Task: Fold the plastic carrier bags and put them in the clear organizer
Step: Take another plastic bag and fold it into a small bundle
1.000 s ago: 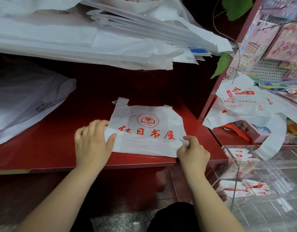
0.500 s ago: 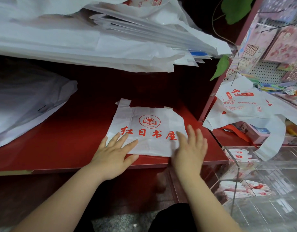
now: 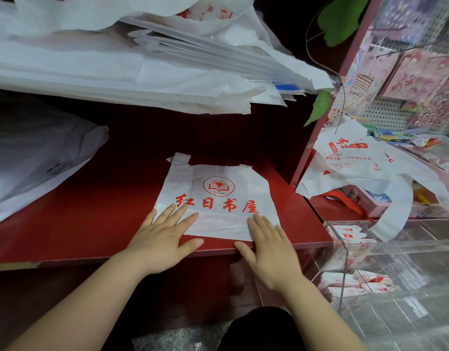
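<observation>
Red shelf (image 3: 91, 211): the work surface, running across the view with its front edge nearest the person. Above it a deep stack of white bags (image 3: 117, 72) overhangs the back of the shelf. A large pale bag (image 3: 28, 160) lies slumped at the left end, well apart from the work.

Clear organizer (image 3: 395, 252): stands low at the right, beside the shelf's end. Folded bags (image 3: 355, 282) with red print lie inside. Behind it a heap of loose printed bags (image 3: 357, 168) spills over a lower ledge.

Carrier bag (image 3: 218, 198): lies flat on the shelf at its front edge, near the right end. Its longer side runs left to right, along that edge. The bottom hem faces the person and the red print reads upright from here. One handle strip points away, toward the back — the far right corner looks folded in.

Left hand (image 3: 162, 236): flat, fingers spread, pressing the bag's near left corner. Right hand (image 3: 266, 247): also flat, fingers straight, pressing the near right corner — the thumb hangs past the shelf edge.

Green leaf (image 3: 319, 105): dangles from a stem above the shelf's right end.
</observation>
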The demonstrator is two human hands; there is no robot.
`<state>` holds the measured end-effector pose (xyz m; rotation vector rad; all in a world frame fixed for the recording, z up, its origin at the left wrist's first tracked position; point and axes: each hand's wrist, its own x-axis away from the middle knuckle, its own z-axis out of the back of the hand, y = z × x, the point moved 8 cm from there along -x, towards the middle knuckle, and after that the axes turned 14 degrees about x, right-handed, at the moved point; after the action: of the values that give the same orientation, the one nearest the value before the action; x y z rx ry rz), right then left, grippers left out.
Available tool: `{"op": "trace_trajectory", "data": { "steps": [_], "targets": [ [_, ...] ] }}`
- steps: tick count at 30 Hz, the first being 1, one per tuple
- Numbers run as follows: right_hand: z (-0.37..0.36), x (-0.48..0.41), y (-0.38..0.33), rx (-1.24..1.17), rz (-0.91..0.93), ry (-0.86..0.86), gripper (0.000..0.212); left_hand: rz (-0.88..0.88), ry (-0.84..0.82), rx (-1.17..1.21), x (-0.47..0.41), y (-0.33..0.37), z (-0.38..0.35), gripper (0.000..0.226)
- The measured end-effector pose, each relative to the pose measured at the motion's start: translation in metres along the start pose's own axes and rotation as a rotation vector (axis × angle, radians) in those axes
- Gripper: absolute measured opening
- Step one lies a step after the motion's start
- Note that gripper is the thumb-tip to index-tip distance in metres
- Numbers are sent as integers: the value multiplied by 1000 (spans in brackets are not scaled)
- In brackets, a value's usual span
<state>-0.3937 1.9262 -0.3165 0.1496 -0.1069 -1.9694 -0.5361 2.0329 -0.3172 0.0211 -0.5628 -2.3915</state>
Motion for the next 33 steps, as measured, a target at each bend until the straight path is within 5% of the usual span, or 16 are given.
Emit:
{"op": "trace_trajectory", "data": {
  "steps": [4,6,11,13,16,21,24,29,33],
  "targets": [
    [-1,8,32,4,-77,-46,142,-52,54,-22,7,2,3,143],
    [1,9,34,4,-67,-78,140,-130,162,-38,16,3,10,125],
    [9,-6,28,-43,-26,-118,58,-347,501,5,59,-10,19,46],
    [15,-14,17,-42,-33,-1,52,-385,625,-48,72,-11,22,41],
    [42,-4,-25,-157,23,430,49,-362,748,-89,80,-12,27,29],
    [42,27,-109,-199,356,566,49,-279,799,-91,81,-6,22,37],
    [30,22,-111,-206,359,542,57,-273,832,-51,81,5,17,31],
    [27,16,-76,-358,324,617,28,-371,844,13,82,31,-1,29],
    [24,12,-45,-607,260,498,32,-363,805,49,76,26,2,28]
  ]
}}
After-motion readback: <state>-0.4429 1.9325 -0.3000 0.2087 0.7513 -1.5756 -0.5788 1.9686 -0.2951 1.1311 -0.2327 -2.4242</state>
